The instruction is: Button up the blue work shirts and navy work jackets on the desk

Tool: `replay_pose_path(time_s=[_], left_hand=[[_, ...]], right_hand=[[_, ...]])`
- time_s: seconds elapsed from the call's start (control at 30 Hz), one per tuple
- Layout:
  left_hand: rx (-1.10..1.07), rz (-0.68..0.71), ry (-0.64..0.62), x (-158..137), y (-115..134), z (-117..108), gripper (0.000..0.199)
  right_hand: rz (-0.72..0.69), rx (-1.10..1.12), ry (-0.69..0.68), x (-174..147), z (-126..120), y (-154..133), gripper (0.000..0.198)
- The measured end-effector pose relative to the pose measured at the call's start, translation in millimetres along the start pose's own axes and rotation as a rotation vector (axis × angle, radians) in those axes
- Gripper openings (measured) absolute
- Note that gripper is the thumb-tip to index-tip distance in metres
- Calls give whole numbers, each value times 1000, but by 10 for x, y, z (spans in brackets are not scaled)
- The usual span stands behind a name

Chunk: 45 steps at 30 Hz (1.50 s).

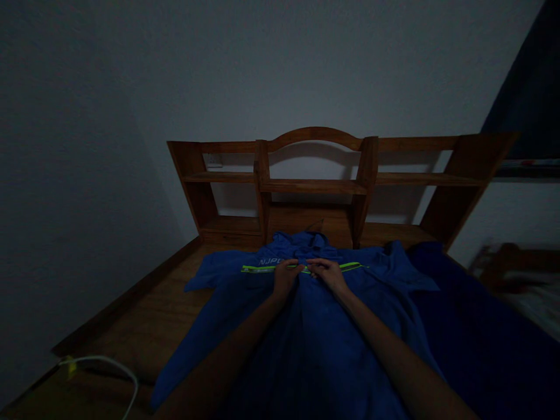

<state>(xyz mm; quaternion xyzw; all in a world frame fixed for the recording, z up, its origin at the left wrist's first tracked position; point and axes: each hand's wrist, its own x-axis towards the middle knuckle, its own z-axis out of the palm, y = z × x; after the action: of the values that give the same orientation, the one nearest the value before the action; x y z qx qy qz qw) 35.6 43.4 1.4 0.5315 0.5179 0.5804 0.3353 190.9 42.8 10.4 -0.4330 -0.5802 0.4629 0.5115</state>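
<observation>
A blue short-sleeved shirt (341, 344) lies spread out with its collar toward the shelf. Letters and a yellow-green stripe run across its chest. My left hand (286, 276) pinches the shirt's front just below the collar, beside the lettering. Close by on the right, my right hand (326, 273) grips the other side of the front opening, fingers bent and pressed together. The fingertips of both hands nearly meet at the middle of the chest. Whether a button is between them is too dark and small to tell.
A wooden shelf unit (312, 186) stands against the wall behind the shirt. Dark blue cloth (472, 326) lies to the right. On the wooden desk top (157, 326) at the left, a white cable (109, 360) curls near the front corner.
</observation>
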Motion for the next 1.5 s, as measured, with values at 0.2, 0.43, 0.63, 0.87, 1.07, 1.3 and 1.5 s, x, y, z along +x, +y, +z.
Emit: replay_pose_path(time_s=[0.2, 0.43, 0.63, 0.87, 1.07, 1.3, 1.5], left_hand=[[59, 26, 0, -3, 30, 3, 20], [115, 80, 3, 1, -10, 16, 20], [117, 151, -55, -21, -3, 9, 20], [-33, 87, -105, -6, -45, 23, 23], [-107, 38, -82, 21, -107, 45, 20], [-110, 15, -46, 23, -97, 61, 17], [-137, 10, -46, 23, -100, 81, 17]], right_hand=[[-12, -10, -5, 4, 14, -13, 37], [-51, -22, -8, 25, 18, 54, 39], [-76, -43, -6, 7, 35, 49, 43], [-101, -85, 16, 23, 43, 95, 44], [-139, -128, 32, 7, 80, 111, 42], [-170, -186, 42, -21, 110, 132, 34], [-183, -219, 48, -7, 106, 161, 30]])
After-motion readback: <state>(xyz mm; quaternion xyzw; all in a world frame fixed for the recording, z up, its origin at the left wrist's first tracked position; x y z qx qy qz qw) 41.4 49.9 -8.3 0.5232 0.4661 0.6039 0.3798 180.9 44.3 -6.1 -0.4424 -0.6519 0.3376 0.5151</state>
